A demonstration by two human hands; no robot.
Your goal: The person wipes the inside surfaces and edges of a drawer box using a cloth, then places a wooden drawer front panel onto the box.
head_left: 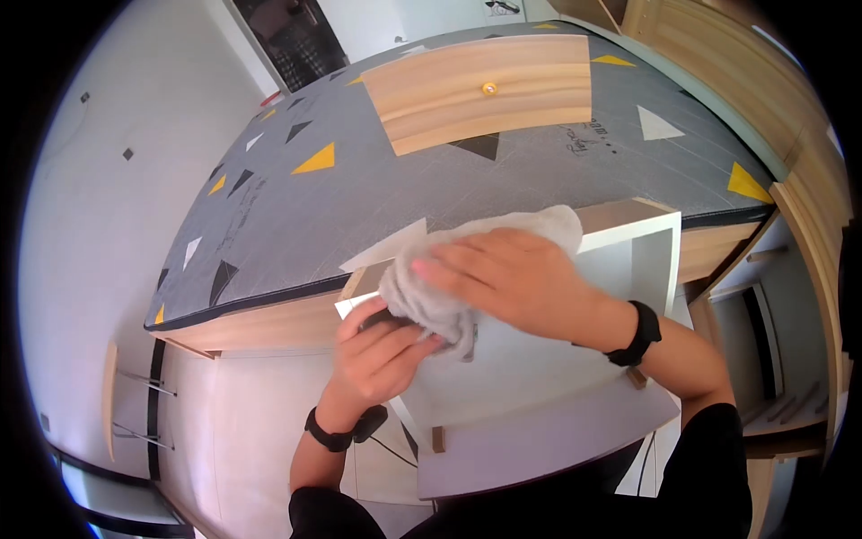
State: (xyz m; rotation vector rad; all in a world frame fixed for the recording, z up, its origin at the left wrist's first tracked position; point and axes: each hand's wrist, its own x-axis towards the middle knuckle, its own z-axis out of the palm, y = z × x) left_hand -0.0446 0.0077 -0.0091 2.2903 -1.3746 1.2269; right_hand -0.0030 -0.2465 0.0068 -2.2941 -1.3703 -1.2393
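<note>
Head view, clock directions from the centre of the field. At the centre: light-grey cloth (402,280), bunched over the far rim of a white-lined drawer box (516,377). At seven o'clock: left hand (379,357), fingers curled narrow and holding the near end of the cloth beside the box's corner. At three o'clock: right hand (514,278), laid over the cloth with fingers nearly straight, close together and pointing towards nine; cannot tell whether gripping or only pressing. On both wrists: black bands. At five o'clock: pale panel (548,442) along the near side of the box, with small wooden blocks at its inner edge. From nine through twelve to two: grey mattress (368,193) printed with yellow, white and dark triangles. Between twelve and one, flat on the mattress: wood-grain board (431,94), bearing a small round yellow object (489,89). At three, beyond the right forearm: wooden cabinet (808,260).
</note>
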